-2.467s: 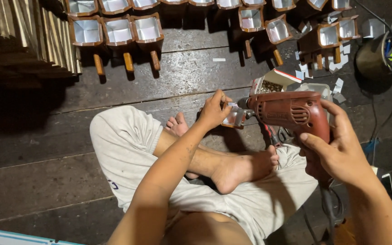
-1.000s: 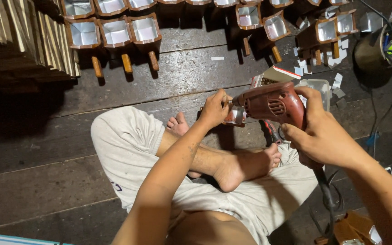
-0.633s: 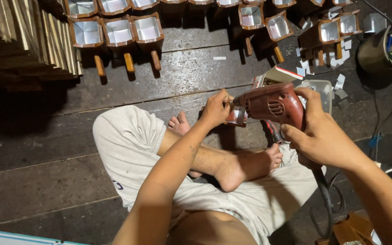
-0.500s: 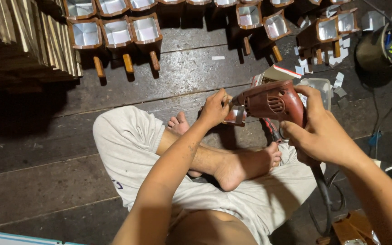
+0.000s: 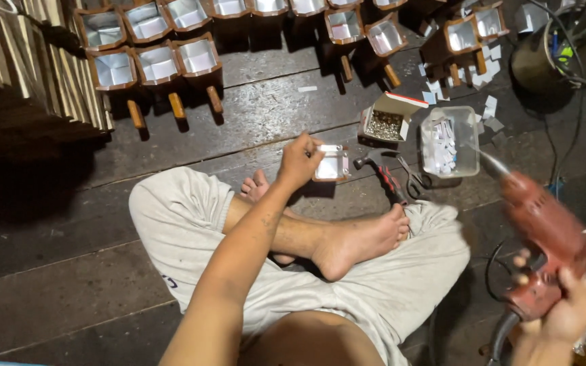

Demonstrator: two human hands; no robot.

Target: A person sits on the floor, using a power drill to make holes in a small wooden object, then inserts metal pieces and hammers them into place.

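— Dark wooden floor boards [image 5: 55, 271] fill the view, and a person sits on them with legs crossed. What does the left hand [image 5: 300, 161] do?

— It pinches a small square wooden box with a shiny lining [image 5: 332, 165], its fingers closed on the box's left edge. The box sits low, just in front of the bare feet, close to the floor.

— And the right hand [image 5: 564, 308]?

— It is wrapped tight around the handle of a red electric drill [image 5: 540, 234]. The drill is off to the right side, well apart from the little box. Its thin bit points up and to the left, and it looks blurry.

— What lies near the box?

— A hammer with a red and black handle [image 5: 382, 174] lies just to the right of it. Beyond that stands an open cardboard box full of small silver nails [image 5: 386, 122], and beside it a clear plastic tub with white paper bits [image 5: 450, 141].

— What is farther back?

— Rows of small wooden boxes with shiny insides and short wooden handles [image 5: 157, 64] stand along the top. A round metal pot with wires in it [image 5: 561, 51] stands in the top right corner. White scraps lie on the floor near it.
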